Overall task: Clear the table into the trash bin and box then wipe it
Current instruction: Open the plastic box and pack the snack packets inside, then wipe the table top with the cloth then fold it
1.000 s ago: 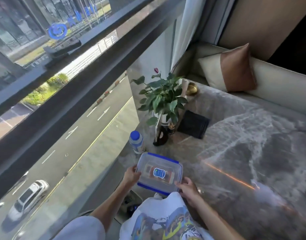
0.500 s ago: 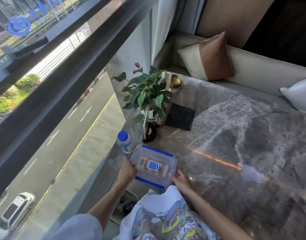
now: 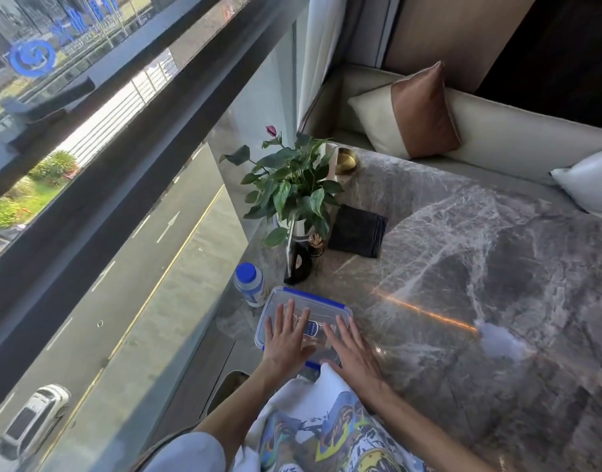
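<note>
A clear plastic box with a blue-rimmed lid rests on the grey marble table near its front left corner. Something with a blue label shows through the lid. My left hand lies flat on the left half of the lid, fingers spread. My right hand lies flat on the right half, its heel over the box's near edge. Neither hand grips anything. A small bottle with a blue cap stands just left of the box. A folded dark cloth lies behind, beside the plant.
A potted green plant and a black stand are behind the box by the window. A gold bowl sits at the far corner. Cushions line the bench beyond the table. A large window runs along the left.
My hands left the box's sides and now press flat on top of its lid. The camera swung a little.
</note>
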`<state>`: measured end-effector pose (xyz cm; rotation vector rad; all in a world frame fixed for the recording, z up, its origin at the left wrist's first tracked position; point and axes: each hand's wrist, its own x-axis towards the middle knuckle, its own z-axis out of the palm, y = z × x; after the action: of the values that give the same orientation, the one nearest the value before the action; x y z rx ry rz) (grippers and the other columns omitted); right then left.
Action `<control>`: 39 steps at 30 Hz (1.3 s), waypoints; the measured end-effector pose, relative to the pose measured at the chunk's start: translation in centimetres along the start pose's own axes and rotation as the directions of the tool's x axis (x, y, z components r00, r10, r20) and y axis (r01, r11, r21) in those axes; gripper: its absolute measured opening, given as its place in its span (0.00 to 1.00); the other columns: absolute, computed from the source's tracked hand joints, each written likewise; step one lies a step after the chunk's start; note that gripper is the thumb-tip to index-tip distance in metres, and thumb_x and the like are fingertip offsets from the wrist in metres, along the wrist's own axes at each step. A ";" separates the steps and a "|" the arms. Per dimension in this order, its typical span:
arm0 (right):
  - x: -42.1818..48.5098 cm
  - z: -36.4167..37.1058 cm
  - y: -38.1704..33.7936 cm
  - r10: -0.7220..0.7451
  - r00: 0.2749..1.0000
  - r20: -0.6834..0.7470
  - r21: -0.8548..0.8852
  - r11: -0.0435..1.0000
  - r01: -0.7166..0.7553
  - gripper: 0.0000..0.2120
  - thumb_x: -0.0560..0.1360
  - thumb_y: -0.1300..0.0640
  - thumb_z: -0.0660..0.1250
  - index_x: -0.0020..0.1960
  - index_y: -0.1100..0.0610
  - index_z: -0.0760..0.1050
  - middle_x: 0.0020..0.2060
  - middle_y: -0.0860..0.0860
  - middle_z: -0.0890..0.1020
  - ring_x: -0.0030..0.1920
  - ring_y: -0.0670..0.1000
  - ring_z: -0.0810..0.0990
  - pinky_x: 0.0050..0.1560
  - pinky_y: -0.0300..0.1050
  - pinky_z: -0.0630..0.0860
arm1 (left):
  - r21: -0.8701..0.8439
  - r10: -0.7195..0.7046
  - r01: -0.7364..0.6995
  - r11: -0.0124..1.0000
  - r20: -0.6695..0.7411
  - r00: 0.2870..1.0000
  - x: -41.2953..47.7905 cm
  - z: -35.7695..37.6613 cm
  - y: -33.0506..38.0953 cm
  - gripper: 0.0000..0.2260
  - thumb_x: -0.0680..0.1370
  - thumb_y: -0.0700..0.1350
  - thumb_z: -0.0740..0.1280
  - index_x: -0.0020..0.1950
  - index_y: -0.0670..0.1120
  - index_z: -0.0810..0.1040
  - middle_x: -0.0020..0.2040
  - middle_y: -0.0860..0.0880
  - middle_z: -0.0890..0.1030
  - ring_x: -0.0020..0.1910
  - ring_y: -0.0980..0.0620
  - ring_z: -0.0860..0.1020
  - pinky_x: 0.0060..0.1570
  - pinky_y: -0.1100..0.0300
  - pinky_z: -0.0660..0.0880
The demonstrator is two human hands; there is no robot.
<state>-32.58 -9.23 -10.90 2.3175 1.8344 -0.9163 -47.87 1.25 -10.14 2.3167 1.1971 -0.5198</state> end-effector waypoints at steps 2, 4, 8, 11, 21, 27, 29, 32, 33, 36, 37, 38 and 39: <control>0.1 -0.1 0.1 -0.002 1.000 -0.005 0.013 1.000 0.002 0.38 0.79 0.42 0.60 0.79 0.44 0.40 0.78 0.49 0.36 0.78 0.54 0.32 0.78 0.53 0.51 | -0.004 -0.006 0.006 1.000 0.010 1.000 0.0 -0.2 0.2 0.39 0.78 0.60 0.60 0.78 0.54 0.37 0.79 0.44 0.34 0.77 0.40 0.33 0.76 0.38 0.40; 0.1 -0.1 0.1 -0.001 1.000 -0.003 -0.005 1.000 0.001 0.38 0.79 0.43 0.60 0.79 0.44 0.39 0.79 0.49 0.37 0.78 0.54 0.32 0.78 0.53 0.51 | 0.010 -0.025 0.024 1.000 0.030 0.999 0.1 -0.5 0.7 0.38 0.79 0.60 0.59 0.79 0.53 0.37 0.79 0.43 0.34 0.77 0.39 0.34 0.75 0.36 0.41; 0.1 -0.8 0.0 -0.009 1.000 -0.024 0.044 0.999 0.010 0.35 0.80 0.47 0.60 0.80 0.45 0.45 0.80 0.50 0.42 0.80 0.53 0.38 0.78 0.49 0.51 | 0.034 -0.081 0.078 0.996 0.102 0.991 0.6 -2.0 2.3 0.36 0.79 0.59 0.59 0.79 0.51 0.42 0.79 0.41 0.38 0.78 0.36 0.39 0.73 0.34 0.47; 0.1 -3.4 0.5 0.088 0.981 -0.174 0.253 0.967 -0.042 0.25 0.80 0.51 0.61 0.76 0.50 0.63 0.78 0.50 0.61 0.77 0.51 0.59 0.75 0.41 0.57 | -0.035 -0.113 0.115 0.993 0.044 0.993 1.7 -5.0 4.1 0.28 0.79 0.58 0.58 0.74 0.45 0.57 0.74 0.38 0.61 0.73 0.35 0.59 0.68 0.40 0.63; 9.5 -17.6 9.1 0.326 0.934 -0.146 0.307 0.913 -0.270 0.20 0.79 0.55 0.60 0.71 0.54 0.71 0.67 0.55 0.77 0.66 0.57 0.76 0.63 0.46 0.72 | -0.680 -0.162 0.140 0.720 0.031 0.986 16.8 -15.7 12.3 0.14 0.75 0.41 0.64 0.58 0.41 0.80 0.58 0.38 0.81 0.60 0.38 0.78 0.58 0.52 0.74; 17.6 -18.4 12.2 0.170 0.985 0.015 0.229 0.959 -0.169 0.27 0.80 0.56 0.60 0.77 0.59 0.60 0.76 0.55 0.64 0.76 0.55 0.62 0.75 0.47 0.60 | -0.648 -0.298 0.307 0.697 0.126 0.946 24.1 -16.4 13.8 0.16 0.75 0.38 0.62 0.61 0.38 0.77 0.61 0.38 0.80 0.62 0.40 0.77 0.60 0.54 0.72; 19.8 -17.3 13.1 0.128 0.988 0.082 0.197 0.970 -0.142 0.30 0.80 0.54 0.59 0.79 0.58 0.54 0.79 0.54 0.57 0.79 0.56 0.54 0.77 0.50 0.56 | -0.593 -0.337 0.343 0.729 0.126 0.933 25.8 -16.2 13.9 0.17 0.75 0.38 0.61 0.63 0.37 0.74 0.62 0.37 0.78 0.63 0.39 0.76 0.60 0.52 0.72; 21.3 -15.0 14.9 0.092 0.984 0.153 0.132 0.985 -0.112 0.31 0.80 0.53 0.59 0.80 0.56 0.50 0.80 0.52 0.53 0.80 0.55 0.49 0.78 0.53 0.54 | -0.443 -0.391 0.424 0.790 0.169 0.905 27.2 -15.7 14.1 0.23 0.76 0.40 0.61 0.71 0.38 0.65 0.67 0.36 0.73 0.66 0.38 0.73 0.64 0.50 0.71; 21.2 -14.1 15.6 0.089 0.985 0.145 0.121 0.987 -0.107 0.31 0.80 0.54 0.59 0.80 0.55 0.51 0.80 0.51 0.53 0.80 0.54 0.50 0.78 0.53 0.53 | -0.381 -0.413 0.450 0.808 0.179 0.893 27.4 -15.4 14.2 0.24 0.77 0.41 0.61 0.72 0.38 0.62 0.68 0.36 0.72 0.67 0.38 0.73 0.65 0.49 0.71; 20.1 -11.9 17.3 0.104 0.994 -0.028 0.201 0.975 -0.096 0.30 0.78 0.62 0.61 0.78 0.50 0.58 0.79 0.47 0.57 0.79 0.49 0.55 0.78 0.47 0.54 | -0.243 -0.471 0.485 0.840 0.117 0.875 27.9 -14.8 14.6 0.23 0.78 0.43 0.62 0.71 0.37 0.62 0.67 0.37 0.72 0.66 0.38 0.74 0.62 0.49 0.72; 19.8 -11.3 17.6 0.101 0.991 -0.090 0.211 0.974 -0.080 0.31 0.77 0.64 0.62 0.77 0.49 0.60 0.78 0.46 0.59 0.78 0.48 0.56 0.78 0.46 0.54 | -0.226 -0.475 0.483 0.846 0.091 0.875 28.1 -14.7 14.7 0.22 0.78 0.44 0.62 0.69 0.37 0.64 0.66 0.36 0.73 0.65 0.38 0.74 0.61 0.48 0.73; 19.6 -10.9 17.7 0.088 0.987 -0.134 0.205 0.977 -0.060 0.32 0.76 0.66 0.63 0.77 0.49 0.61 0.78 0.46 0.59 0.78 0.48 0.57 0.78 0.45 0.54 | -0.217 -0.478 0.481 0.850 0.071 0.876 28.3 -14.5 14.8 0.21 0.78 0.45 0.63 0.67 0.36 0.65 0.65 0.36 0.74 0.64 0.37 0.75 0.60 0.47 0.73; 19.5 -10.6 17.7 0.077 0.984 -0.160 0.198 0.979 -0.045 0.34 0.74 0.67 0.63 0.77 0.49 0.61 0.78 0.47 0.60 0.78 0.49 0.57 0.78 0.46 0.53 | -0.212 -0.484 0.485 0.848 0.060 0.873 28.5 -14.4 14.8 0.20 0.79 0.46 0.63 0.66 0.36 0.66 0.65 0.36 0.74 0.64 0.37 0.75 0.60 0.46 0.73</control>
<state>-9.86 6.68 -16.96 2.6269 1.7933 -0.9590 -18.43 20.51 -10.02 1.8166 1.7569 -0.5267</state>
